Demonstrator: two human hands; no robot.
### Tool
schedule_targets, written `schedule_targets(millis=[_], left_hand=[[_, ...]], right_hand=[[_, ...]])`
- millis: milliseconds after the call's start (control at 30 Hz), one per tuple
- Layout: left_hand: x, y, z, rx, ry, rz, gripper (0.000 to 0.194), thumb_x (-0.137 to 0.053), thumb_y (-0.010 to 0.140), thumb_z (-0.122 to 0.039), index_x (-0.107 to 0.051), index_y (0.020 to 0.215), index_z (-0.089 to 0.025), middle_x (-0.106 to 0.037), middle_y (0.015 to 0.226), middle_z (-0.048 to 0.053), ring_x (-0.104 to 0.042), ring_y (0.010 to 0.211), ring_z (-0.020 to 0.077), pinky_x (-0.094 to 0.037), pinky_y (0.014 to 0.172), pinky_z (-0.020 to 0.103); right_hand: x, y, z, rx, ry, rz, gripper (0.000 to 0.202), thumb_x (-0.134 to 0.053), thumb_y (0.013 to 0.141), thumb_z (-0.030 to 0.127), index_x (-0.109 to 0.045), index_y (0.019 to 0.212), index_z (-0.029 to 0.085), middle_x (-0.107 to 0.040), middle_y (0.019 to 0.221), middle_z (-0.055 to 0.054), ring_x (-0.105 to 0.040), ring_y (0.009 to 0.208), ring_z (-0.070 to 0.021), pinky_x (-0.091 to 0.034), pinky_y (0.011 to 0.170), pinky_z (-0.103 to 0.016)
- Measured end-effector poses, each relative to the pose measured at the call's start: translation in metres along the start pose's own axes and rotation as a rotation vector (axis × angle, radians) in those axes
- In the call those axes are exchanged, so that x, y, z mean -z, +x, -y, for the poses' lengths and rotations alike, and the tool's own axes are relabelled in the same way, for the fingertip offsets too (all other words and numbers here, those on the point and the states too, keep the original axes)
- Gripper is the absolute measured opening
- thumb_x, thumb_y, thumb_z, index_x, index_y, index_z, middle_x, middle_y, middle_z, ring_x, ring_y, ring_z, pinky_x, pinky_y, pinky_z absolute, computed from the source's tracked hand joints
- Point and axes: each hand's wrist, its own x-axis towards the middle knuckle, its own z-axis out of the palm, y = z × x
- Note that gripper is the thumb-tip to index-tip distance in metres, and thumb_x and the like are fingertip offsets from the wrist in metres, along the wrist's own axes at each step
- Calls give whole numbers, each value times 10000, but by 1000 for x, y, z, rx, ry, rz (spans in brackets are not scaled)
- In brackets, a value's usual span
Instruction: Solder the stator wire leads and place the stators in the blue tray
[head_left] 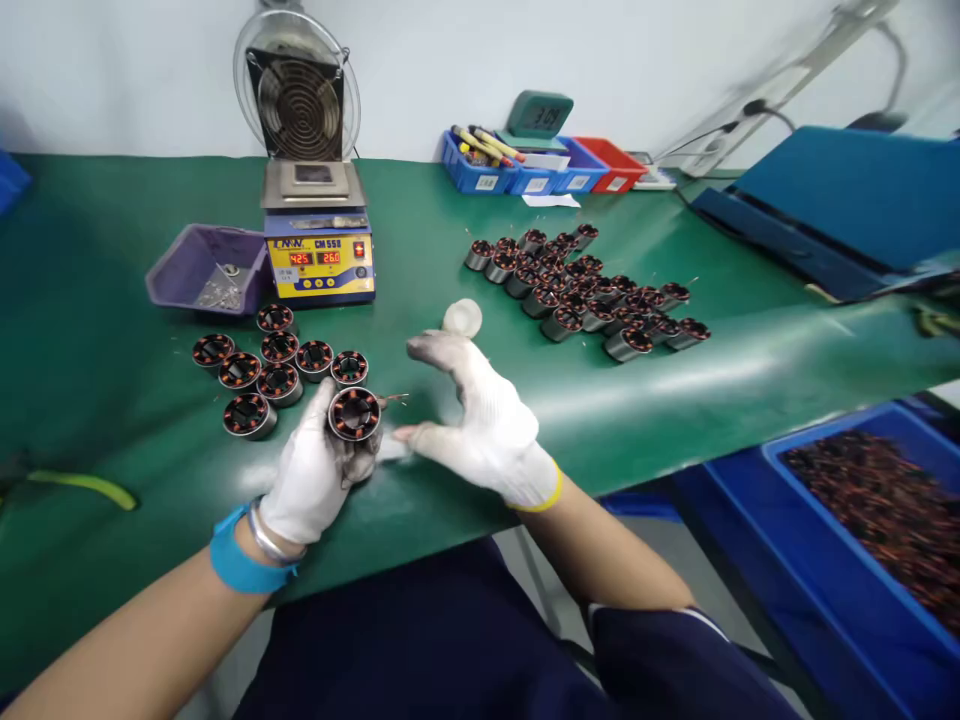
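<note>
My gloved left hand [311, 480] is closed around a motor stator [355, 414], a metal ring with copper windings. Its lead wires [395, 399] stick out to the right. My right hand [487, 425], also gloved, is held apart from the stator with thumb and fingers spread and nothing between them. Just beyond its fingertips stands a small round white container [463, 318]. Several more stators [279, 383] stand on the green mat left of and behind the held one. Another large group of stators [577, 285] stands in rows to the right.
A yellow-fronted soldering pot unit [322, 262] stands at the back with a fan [300, 105] behind it. Left of it is a purple bin [206, 265]. Small blue bins [476, 175] and a clock [538, 115] line the wall. A blue crate [825, 510] with copper-coloured parts stands lower right.
</note>
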Motion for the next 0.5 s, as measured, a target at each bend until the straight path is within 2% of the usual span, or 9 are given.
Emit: schedule_targets(millis=[67,100,167,233,333,433,500], left_hand=[[-3,-3,-3,0,-9,3,531,-358,1002,-538,-643,803,-136,-519,517,3,-310,356,72,-251,385,229],[-3,-4,-4,-9,-13,5,532,-350,1002,-527,-643,797,-134,-526,515,8,-312,357,74,-248,391,228],[-4,-5,-5,-31,-20,16,522,-343,1004,-511,-627,767,-143,-551,524,18,-311,358,74,-245,399,227],[-3,-5,-4,-40,-22,48,505,-347,1006,-501,-593,728,-159,-569,540,21,-310,361,71,-242,406,227],[-2,-6,-3,-33,-3,117,483,-377,990,-523,-556,702,-179,-560,536,12,-301,353,68,-229,404,231],[0,-8,-1,4,6,171,461,-454,944,-571,-528,689,-194,-551,527,6,-303,347,65,-220,400,234],[1,-7,0,5,21,181,450,-521,906,-593,-524,692,-197,-547,531,0,-308,348,64,-220,397,233]], right_hand=[[0,-3,-7,-310,204,79,599,-817,734,417,-643,1272,221,-698,1266,-89,-661,1171,-288,-549,1014,-496],[-2,-5,-9,-415,320,129,560,-806,744,420,-662,1244,212,-721,1215,-86,-693,1096,-272,-582,945,-462],[-9,-8,-11,-493,485,143,456,-783,764,414,-707,1153,189,-743,1154,-90,-715,1032,-249,-590,902,-415],[-17,-9,-8,-439,522,52,304,-760,786,375,-741,1025,188,-756,1104,-84,-701,1091,-244,-564,953,-397],[-22,-6,-3,-239,465,-76,89,-724,828,302,-748,855,221,-771,937,-45,-680,1141,-228,-493,1067,-412],[-21,-3,-1,-71,395,-120,44,-712,855,253,-743,826,244,-768,883,-14,-697,1081,-211,-405,1157,-442],[-18,-1,-3,-5,369,-122,41,-704,867,235,-737,844,249,-767,892,-10,-701,1060,-205,-392,1168,-450]])
